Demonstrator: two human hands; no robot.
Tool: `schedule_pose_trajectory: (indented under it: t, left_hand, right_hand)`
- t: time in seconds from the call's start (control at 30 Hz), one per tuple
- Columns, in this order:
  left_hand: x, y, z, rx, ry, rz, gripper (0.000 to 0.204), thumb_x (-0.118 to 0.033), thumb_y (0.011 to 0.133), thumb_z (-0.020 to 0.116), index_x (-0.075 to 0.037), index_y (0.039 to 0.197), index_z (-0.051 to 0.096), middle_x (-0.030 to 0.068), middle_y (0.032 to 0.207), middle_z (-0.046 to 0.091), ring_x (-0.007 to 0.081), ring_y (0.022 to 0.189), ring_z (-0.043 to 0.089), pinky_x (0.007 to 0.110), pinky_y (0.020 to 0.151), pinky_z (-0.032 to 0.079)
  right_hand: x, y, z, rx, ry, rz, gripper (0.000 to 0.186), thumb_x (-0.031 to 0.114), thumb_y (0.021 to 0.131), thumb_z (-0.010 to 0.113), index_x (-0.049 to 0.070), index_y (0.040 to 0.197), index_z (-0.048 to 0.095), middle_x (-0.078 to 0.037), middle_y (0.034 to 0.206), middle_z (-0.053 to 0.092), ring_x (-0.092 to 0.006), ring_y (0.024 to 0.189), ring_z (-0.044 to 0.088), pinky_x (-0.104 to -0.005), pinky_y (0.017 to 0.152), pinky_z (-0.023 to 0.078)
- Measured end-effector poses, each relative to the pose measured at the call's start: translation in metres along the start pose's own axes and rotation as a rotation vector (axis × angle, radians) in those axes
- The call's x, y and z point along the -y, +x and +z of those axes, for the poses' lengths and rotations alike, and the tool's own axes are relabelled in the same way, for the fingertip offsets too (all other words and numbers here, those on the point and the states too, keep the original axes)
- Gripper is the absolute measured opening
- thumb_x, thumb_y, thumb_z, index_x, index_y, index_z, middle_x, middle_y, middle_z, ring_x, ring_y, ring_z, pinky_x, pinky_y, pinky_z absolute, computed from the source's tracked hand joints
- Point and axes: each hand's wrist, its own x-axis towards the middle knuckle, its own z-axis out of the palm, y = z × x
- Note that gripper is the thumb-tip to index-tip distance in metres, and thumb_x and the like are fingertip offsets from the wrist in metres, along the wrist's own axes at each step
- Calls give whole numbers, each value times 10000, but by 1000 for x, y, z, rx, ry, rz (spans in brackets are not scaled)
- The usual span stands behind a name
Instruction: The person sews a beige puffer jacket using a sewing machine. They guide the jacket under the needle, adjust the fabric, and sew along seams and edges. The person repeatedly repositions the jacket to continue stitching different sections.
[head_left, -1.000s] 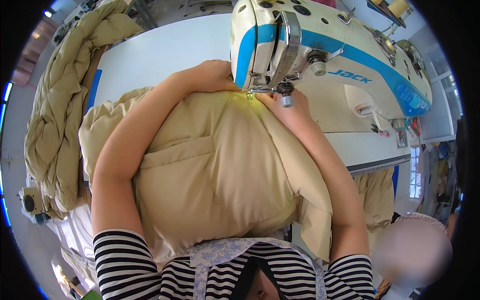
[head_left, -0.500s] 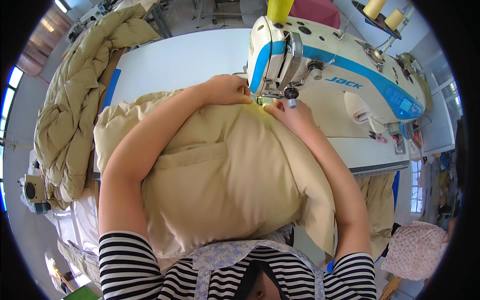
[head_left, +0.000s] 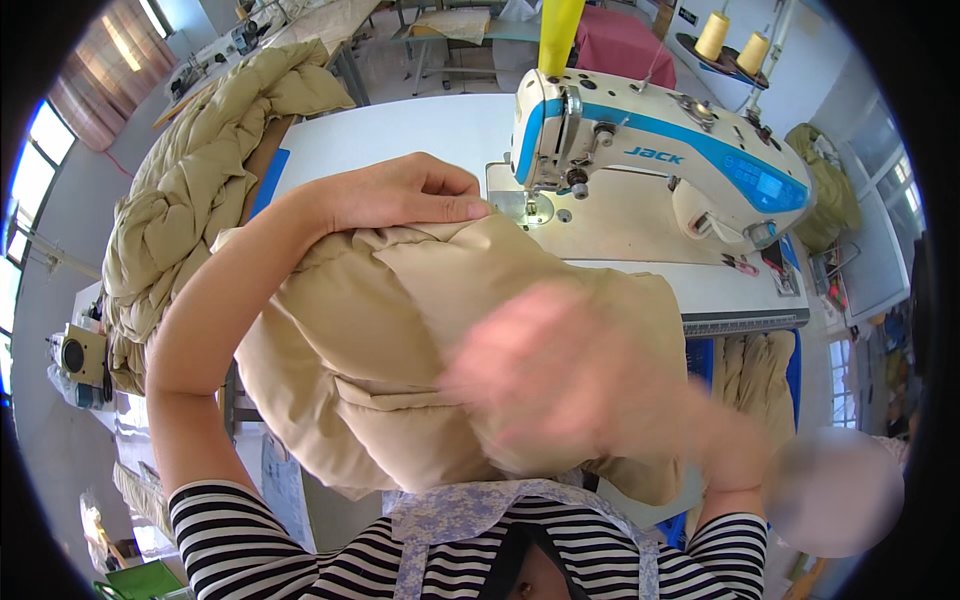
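My left hand pinches garment across near edge of worktop; right hand blurred, grip unclear; puffy pile past left edge.

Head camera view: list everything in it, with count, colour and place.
Padded garment: one, beige, centre
Quilted pile: count unclear, beige, left
Sewing machine: one, white and blue, upper right
Table: one, white, under the machine
Thread cones: two, yellow, upper right
Strip: one, yellow, above machine
Snips: one, pinkish, table's right
Cloth: one, maroon, behind the machine
Bundle: one, green, right
Curtain: one, pinkish, upper left
Boxy device: one, beige and black, left
Other person: one, blurred, lower right
Distant clutter: uncountable, mixed, right edge
Apron: one, pale floral, bottom centre
Striped sleeves: two, black and white, bottom
Left grip: one, bare, garment's upper edge
Right grip: one, blurred, over garment
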Motion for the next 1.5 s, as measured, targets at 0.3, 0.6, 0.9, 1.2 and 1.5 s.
schedule_pose_trajectory:
  t: [0.3,0.6,0.9,1.2,1.5]
  left_hand:
    - [-25,-46,16,-121,-114,191,260,-293,923,685,-62,863,581,-68,777,515,19,726,435,208,630,351]
    - [11,-35,66,-154,-181,397,153,-180,973,622,-41,910,605,-61,785,560,17,729,463,204,636,364]
    - [-10,-25,47,-370,-174,405,168,-206,975,627,-40,950,614,-59,814,585,15,760,507,191,704,422]
    - [-9,-72,138,-715,104,305,154,-141,903,717,-21,964,642,35,788,653,98,731,584,265,700,496]
    - [13,-54,137,-541,-24,428,193,-145,878,746,-13,963,634,52,881,656,130,821,593,284,771,493]
  right_hand:
    - [71,21,84,178,81,-327,109,161,761,579,115,663,564,-2,743,529,-177,809,558,-323,775,452]
    - [69,-94,19,401,-31,71,79,178,655,641,121,701,613,-12,798,566,-200,826,576,-343,764,471]
    - [109,4,65,236,53,-90,92,161,712,617,77,748,630,-20,764,587,-178,808,565,-324,855,452]
    - [34,-141,-59,518,140,416,294,48,689,653,13,978,692,-87,962,662,-312,972,610,-413,903,481]
    - [-13,-25,-31,-32,405,542,134,98,921,590,57,995,693,-60,975,684,-201,930,631,-365,982,445]
